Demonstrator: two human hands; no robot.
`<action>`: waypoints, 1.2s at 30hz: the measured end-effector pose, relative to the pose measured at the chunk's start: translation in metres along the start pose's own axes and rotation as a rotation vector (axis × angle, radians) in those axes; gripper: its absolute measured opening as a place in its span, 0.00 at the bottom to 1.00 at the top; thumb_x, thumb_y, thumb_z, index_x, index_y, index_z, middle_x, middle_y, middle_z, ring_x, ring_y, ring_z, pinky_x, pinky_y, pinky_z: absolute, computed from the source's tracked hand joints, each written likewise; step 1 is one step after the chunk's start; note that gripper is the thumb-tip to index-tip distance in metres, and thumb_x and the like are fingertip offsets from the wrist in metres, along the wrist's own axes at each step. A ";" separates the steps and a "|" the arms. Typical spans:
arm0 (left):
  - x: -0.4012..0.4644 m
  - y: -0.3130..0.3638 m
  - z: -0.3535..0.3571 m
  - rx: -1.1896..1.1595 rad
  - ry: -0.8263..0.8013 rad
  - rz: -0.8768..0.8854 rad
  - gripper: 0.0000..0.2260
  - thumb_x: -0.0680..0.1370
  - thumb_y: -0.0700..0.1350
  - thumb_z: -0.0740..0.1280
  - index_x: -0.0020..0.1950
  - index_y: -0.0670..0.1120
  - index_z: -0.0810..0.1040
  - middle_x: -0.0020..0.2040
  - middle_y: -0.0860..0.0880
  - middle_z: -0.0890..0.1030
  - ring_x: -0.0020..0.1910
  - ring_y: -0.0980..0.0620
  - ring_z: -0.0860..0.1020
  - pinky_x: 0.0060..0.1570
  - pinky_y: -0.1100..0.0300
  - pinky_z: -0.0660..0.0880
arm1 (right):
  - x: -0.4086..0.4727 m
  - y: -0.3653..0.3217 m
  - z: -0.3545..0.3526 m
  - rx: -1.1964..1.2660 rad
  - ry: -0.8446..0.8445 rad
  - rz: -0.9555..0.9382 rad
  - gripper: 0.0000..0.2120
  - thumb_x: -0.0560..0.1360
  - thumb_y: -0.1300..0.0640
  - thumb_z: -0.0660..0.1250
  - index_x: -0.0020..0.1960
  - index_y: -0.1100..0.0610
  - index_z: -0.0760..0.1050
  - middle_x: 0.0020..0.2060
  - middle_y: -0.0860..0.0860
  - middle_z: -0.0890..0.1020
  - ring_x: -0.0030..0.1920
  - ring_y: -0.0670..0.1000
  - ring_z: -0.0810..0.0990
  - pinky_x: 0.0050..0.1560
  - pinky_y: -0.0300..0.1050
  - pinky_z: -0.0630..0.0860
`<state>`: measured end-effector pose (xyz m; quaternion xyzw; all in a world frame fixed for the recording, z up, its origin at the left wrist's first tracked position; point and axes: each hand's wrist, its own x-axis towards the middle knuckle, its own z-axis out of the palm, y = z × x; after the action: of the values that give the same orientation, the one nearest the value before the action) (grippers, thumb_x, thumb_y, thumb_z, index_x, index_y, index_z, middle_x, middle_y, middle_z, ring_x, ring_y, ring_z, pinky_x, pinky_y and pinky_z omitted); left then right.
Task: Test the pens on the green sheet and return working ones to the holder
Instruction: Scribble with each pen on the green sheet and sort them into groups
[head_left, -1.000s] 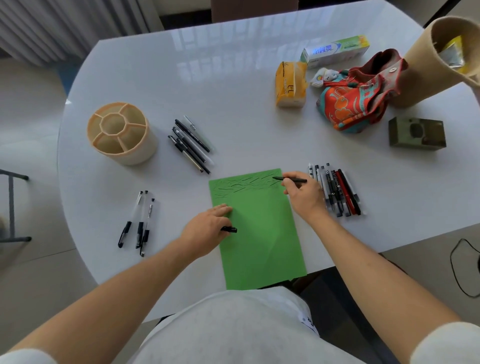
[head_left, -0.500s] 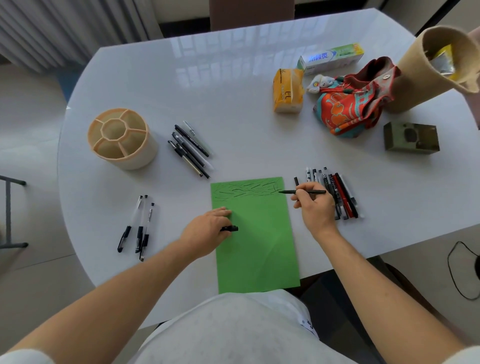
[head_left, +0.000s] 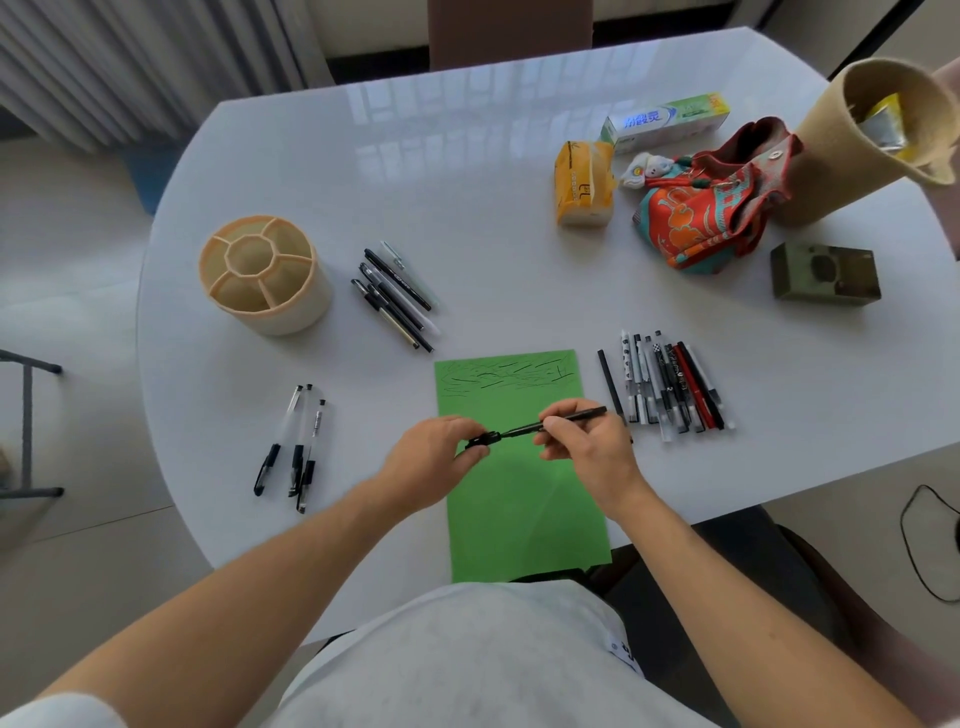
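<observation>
Head view. Both hands meet above the middle of the green paper sheet (head_left: 519, 499), which lies flat on the white oval table (head_left: 467, 208), its far end covered in black scribbles. Right hand (head_left: 587, 447) pinches a slim black pen (head_left: 566, 420) by the barrel, tip pointing left. Left hand (head_left: 436, 457) grips the black pen cap (head_left: 480, 440) between curled fingers, cap mouth at the pen's tip (seated or not, cannot tell).

Beige round compartmented pen holder (head_left: 265, 275) stands far left, well apart. Loose pens lie in three groups: three clear-barrelled pens (head_left: 293, 447) left of the sheet, a dark cluster (head_left: 395, 299) beyond it, a mixed row (head_left: 665, 384) just right.
</observation>
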<state>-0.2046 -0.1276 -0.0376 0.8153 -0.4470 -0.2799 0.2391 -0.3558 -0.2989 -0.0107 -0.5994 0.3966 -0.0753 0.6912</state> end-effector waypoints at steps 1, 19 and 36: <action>-0.001 0.002 -0.002 -0.005 -0.006 -0.006 0.10 0.80 0.52 0.66 0.58 0.50 0.81 0.49 0.54 0.84 0.46 0.53 0.80 0.45 0.58 0.76 | -0.001 0.001 0.002 -0.002 -0.008 0.008 0.04 0.79 0.66 0.68 0.48 0.61 0.81 0.36 0.58 0.86 0.36 0.53 0.84 0.39 0.45 0.83; -0.007 -0.005 0.016 0.042 -0.006 0.037 0.22 0.78 0.53 0.69 0.70 0.50 0.73 0.67 0.51 0.78 0.67 0.52 0.74 0.68 0.56 0.69 | 0.055 -0.014 -0.024 -0.618 0.088 0.061 0.10 0.84 0.52 0.61 0.49 0.57 0.75 0.43 0.56 0.81 0.39 0.52 0.81 0.38 0.50 0.82; -0.038 -0.047 0.028 0.277 -0.121 -0.033 0.21 0.79 0.49 0.63 0.72 0.54 0.71 0.81 0.50 0.59 0.80 0.48 0.54 0.76 0.47 0.60 | 0.113 -0.010 -0.017 -1.156 0.115 -0.256 0.09 0.80 0.54 0.67 0.57 0.57 0.78 0.50 0.54 0.81 0.44 0.52 0.78 0.44 0.47 0.76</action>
<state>-0.2120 -0.0758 -0.0791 0.8293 -0.4816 -0.2681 0.0921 -0.2867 -0.3806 -0.0533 -0.9167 0.3345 0.0377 0.2154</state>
